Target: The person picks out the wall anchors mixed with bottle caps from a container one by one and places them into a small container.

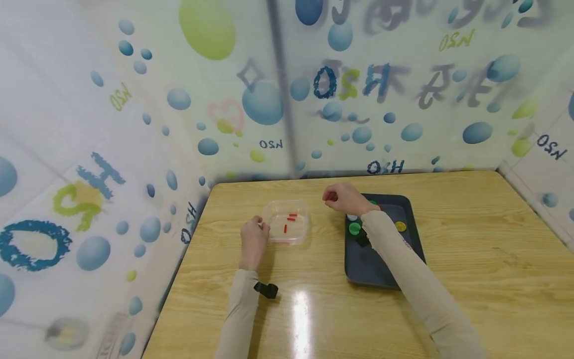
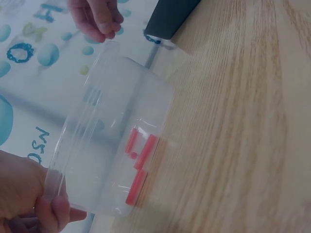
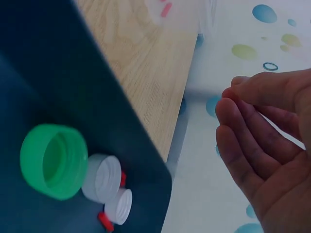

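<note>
Several red pieces (image 1: 291,219) lie on the bottom of the clear box (image 1: 298,232), to the right of your left hand (image 1: 254,240), which pinches the rim. Your right hand (image 1: 346,198) is raised near the far left corner of the dark tray (image 1: 367,271), apart from the box; its thumb and fingertip are together, but whether they hold something, I cannot tell.

I am in what looks like a small screened-off booth, though I cannot tell what building it stands in. Pale sheeting (image 1: 309,137) printed with blue and green bubbles (image 1: 263,103) and back-to-front lettering (image 1: 349,84) hangs at twelve o'clock, with more at ten and two. Blurred grey writing (image 1: 390,17) shows at one o'clock. My wood-grain bench (image 1: 475,279) reaches almost to the sheeting ahead.
</note>
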`<control>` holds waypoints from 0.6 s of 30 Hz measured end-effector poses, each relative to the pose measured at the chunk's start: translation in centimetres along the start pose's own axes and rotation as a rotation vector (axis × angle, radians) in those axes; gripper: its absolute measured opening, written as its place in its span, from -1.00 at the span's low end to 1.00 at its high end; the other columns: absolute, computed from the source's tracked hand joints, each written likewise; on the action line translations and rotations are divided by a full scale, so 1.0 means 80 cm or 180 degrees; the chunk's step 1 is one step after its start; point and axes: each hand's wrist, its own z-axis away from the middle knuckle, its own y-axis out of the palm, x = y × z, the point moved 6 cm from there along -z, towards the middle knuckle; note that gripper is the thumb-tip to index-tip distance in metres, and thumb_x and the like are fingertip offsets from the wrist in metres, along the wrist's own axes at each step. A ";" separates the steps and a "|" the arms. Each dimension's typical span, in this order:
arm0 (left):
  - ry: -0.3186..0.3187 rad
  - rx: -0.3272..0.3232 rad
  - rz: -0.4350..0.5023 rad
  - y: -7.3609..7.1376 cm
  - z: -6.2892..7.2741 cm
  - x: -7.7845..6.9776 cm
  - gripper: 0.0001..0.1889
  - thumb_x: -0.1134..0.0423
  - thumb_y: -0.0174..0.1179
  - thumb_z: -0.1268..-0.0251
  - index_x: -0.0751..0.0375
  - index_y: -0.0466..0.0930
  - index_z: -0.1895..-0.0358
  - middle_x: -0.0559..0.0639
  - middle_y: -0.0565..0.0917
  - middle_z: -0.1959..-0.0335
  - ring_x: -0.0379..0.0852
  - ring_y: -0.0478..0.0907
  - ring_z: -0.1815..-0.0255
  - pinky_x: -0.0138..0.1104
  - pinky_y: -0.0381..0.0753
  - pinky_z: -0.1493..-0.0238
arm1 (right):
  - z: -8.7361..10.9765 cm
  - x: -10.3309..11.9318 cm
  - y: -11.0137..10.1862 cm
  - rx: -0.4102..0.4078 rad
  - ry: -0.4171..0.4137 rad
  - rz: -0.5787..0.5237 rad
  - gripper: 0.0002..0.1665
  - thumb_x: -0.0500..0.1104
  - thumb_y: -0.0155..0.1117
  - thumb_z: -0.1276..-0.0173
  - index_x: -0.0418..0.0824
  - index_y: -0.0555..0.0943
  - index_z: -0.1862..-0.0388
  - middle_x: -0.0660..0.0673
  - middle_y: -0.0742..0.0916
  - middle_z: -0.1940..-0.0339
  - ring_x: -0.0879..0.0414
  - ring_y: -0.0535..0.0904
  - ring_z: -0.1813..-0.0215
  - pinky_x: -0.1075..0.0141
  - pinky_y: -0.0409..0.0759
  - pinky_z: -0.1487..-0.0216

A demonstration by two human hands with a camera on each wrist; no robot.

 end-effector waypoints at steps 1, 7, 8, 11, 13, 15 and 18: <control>-0.0006 0.0001 0.0000 0.000 0.000 0.000 -0.81 0.45 0.18 -0.23 0.53 0.68 0.19 0.29 0.72 0.45 -0.01 0.58 0.52 -0.18 0.62 0.43 | 0.002 -0.003 -0.002 -0.0004 0.0008 0.0000 -0.87 -0.30 0.27 -0.41 -0.27 0.71 0.12 -0.19 0.79 0.19 0.01 0.71 0.16 0.13 0.68 0.08; 0.0070 -0.0061 -0.0033 -0.001 0.000 0.000 -0.82 0.45 0.18 -0.20 0.53 0.69 0.22 0.27 0.71 0.48 0.00 0.59 0.53 -0.17 0.62 0.44 | 0.014 -0.019 -0.012 -0.0029 0.0123 -0.0021 -0.84 -0.30 0.25 -0.42 -0.28 0.70 0.09 -0.22 0.78 0.16 -0.01 0.69 0.17 0.09 0.68 0.09; 0.0095 -0.0088 -0.0035 -0.001 0.000 0.000 -0.82 0.45 0.18 -0.19 0.53 0.69 0.23 0.27 0.72 0.49 0.02 0.60 0.53 -0.15 0.63 0.43 | 0.016 -0.021 -0.014 -0.0031 0.0141 -0.0015 -0.84 -0.30 0.25 -0.42 -0.29 0.70 0.08 -0.23 0.78 0.16 -0.01 0.69 0.17 0.09 0.68 0.08; 0.0137 -0.0141 -0.0013 -0.002 0.001 0.001 -0.82 0.46 0.19 -0.15 0.54 0.69 0.24 0.28 0.72 0.49 0.07 0.63 0.52 -0.09 0.65 0.39 | 0.021 -0.031 -0.018 -0.0056 0.0159 0.0043 -0.84 -0.30 0.26 -0.42 -0.29 0.70 0.09 -0.22 0.78 0.18 0.00 0.70 0.19 0.06 0.69 0.06; 0.0140 -0.0150 -0.0015 -0.001 0.001 0.002 -0.82 0.46 0.19 -0.15 0.54 0.69 0.24 0.28 0.73 0.49 0.09 0.64 0.50 -0.08 0.67 0.37 | 0.025 -0.037 -0.021 -0.0074 0.0155 0.0081 -0.84 -0.30 0.26 -0.41 -0.30 0.70 0.09 -0.22 0.79 0.19 0.00 0.70 0.19 0.05 0.69 0.05; 0.0127 -0.0142 -0.0012 0.000 0.001 0.003 -0.82 0.46 0.19 -0.16 0.54 0.69 0.24 0.28 0.73 0.48 0.09 0.65 0.49 -0.08 0.67 0.37 | 0.028 -0.044 -0.023 -0.0102 0.0169 0.0092 -0.85 -0.30 0.26 -0.41 -0.29 0.70 0.10 -0.21 0.79 0.21 0.00 0.71 0.19 0.05 0.68 0.06; 0.0108 -0.0112 -0.0005 0.000 0.000 0.004 -0.82 0.45 0.18 -0.19 0.54 0.68 0.22 0.28 0.73 0.47 0.07 0.65 0.49 -0.10 0.67 0.38 | 0.034 -0.053 -0.028 -0.0133 0.0202 0.0084 -0.83 -0.31 0.26 -0.41 -0.31 0.70 0.08 -0.20 0.79 0.20 -0.01 0.70 0.17 0.04 0.68 0.07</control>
